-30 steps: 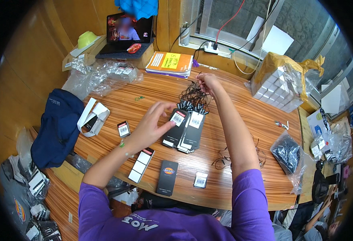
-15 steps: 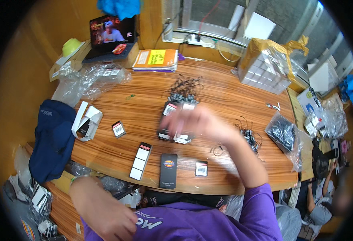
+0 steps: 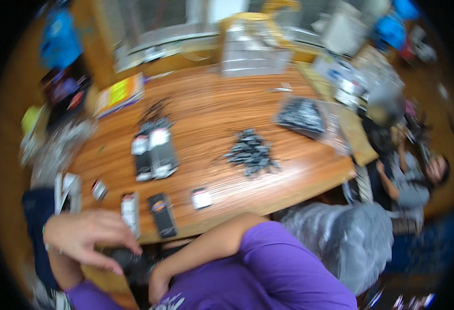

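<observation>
My left hand point(image 3: 93, 238) is raised off the table's near left edge, thumb and fingers apart, with nothing visible in it. My right forearm crosses in front of me, and my right hand point(image 3: 158, 285) is low against my purple shirt; its fingers are hidden. Nearest the left hand on the table lie a narrow tag with white panels point(image 3: 130, 213), a black hang tag point(image 3: 162, 214) with a coloured oval mark, and two small cards, one left point(image 3: 98, 190) and one right point(image 3: 201, 198). Farther in are stacked black tags point(image 3: 154, 155) with dark cords at their far end.
A pile of black corded pieces point(image 3: 251, 152) lies mid-table, with a clear bag of dark pieces point(image 3: 302, 116) beyond. A plastic-wrapped block of boxes point(image 3: 255, 57) stands at the back. Papers point(image 3: 121, 95) and crumpled plastic point(image 3: 61, 147) lie left. Another person point(image 3: 410, 178) sits right.
My view has swung to the right. My right hand has left the tag stack and drawn back to my body. My left hand has risen to the table edge with its fingers spread.
</observation>
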Demonstrator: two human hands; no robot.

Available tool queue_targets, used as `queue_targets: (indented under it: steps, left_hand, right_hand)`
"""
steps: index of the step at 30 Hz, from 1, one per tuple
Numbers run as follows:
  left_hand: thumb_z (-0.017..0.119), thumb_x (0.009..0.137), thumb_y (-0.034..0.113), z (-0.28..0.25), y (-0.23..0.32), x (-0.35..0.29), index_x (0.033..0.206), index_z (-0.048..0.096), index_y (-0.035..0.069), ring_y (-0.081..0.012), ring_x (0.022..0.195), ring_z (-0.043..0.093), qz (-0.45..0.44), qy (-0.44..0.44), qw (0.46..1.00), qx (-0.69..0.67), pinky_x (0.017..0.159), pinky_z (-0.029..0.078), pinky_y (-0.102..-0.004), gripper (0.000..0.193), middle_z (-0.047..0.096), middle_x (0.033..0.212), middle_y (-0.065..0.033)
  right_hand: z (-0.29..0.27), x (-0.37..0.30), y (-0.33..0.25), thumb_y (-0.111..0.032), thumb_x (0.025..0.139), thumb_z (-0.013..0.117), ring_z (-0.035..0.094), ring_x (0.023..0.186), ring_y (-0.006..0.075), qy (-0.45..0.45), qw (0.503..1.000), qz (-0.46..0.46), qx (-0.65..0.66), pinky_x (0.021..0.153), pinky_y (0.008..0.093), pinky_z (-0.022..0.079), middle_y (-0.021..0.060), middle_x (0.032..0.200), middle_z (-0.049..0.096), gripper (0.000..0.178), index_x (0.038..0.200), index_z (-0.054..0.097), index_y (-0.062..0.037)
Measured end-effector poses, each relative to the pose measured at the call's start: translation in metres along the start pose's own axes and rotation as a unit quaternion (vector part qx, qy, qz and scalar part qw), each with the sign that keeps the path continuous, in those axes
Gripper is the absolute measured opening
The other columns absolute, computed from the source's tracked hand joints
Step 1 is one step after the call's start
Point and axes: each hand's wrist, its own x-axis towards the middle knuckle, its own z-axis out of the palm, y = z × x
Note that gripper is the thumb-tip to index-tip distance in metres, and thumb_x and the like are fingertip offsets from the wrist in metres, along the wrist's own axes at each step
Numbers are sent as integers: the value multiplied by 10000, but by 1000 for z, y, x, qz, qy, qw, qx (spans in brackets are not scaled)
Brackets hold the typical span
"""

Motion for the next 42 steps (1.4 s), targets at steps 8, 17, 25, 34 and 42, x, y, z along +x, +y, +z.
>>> queue_targets:
  steps: [8,17,25,34,42]
  left_hand:
    - [751,721,250,23,-16,19,1029,611,27,-240,936,588,-92,-29,995,-17,808,450,-323,405,630,995,-95]
    - [740,732,259,18,-29,39,1022,603,43,-226,927,592,-105,-59,992,-44,802,443,-315,387,636,1004,-77]
    - [745,726,227,22,-32,33,1030,593,25,-228,949,592,-133,-28,987,-82,835,441,-318,395,630,1010,-95]
    - [706,757,156,33,-60,-13,1071,575,34,-196,1008,569,-221,97,961,-136,892,421,-319,361,617,1019,-74]
    - [620,828,112,34,-85,-8,1147,523,15,-143,979,533,-184,144,951,-201,881,417,-278,347,588,1068,-69]
  right_hand:
    - [-15,-6,42,-216,858,509,557,796,266,153,981,70,-96,756,372,425,207,918,623,320,942,594,81]
    - [-20,-18,37,-215,864,527,561,778,224,187,974,70,-110,732,344,433,149,895,627,279,943,599,43]
    - [-22,-25,17,-214,871,543,564,762,187,210,969,89,-94,711,320,440,98,875,631,243,944,603,10]
    - [-14,-28,-159,-213,878,561,567,744,145,387,919,-74,-16,686,293,448,40,853,635,202,945,608,-28]
    - [24,34,-199,-322,836,549,489,702,310,420,803,-334,-260,617,410,371,116,707,477,270,758,543,-63]
